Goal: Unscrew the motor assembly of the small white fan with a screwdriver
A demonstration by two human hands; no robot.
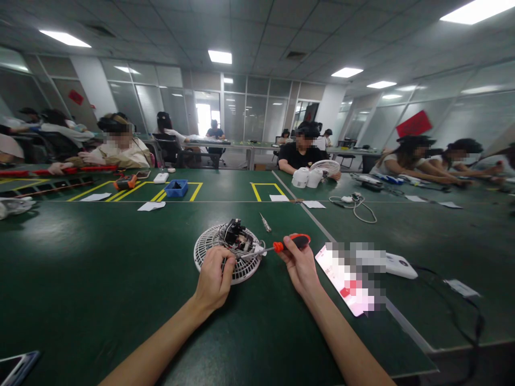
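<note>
A round white fan grille (205,247) lies flat on the green table, with an exposed fan motor (241,238), black parts and loose wires on top. My left hand (215,273) is over the grille's near left side, fingers curled together beside the motor; what they pinch is hidden. In my right hand (300,265) is a screwdriver (295,244) with an orange and black handle. Its shaft points left, the tip low over the grille near my left fingertips. A small, slim screwdriver with a clear handle (265,223) lies just behind the fan.
A lit phone (346,284) and a white device (398,265) with a black cable lie to my right. Farther back are a blue bin (176,187), an orange-black tool (125,182), paper slips and a coiled cable (354,203). Across the table, a person (308,150) holds another fan.
</note>
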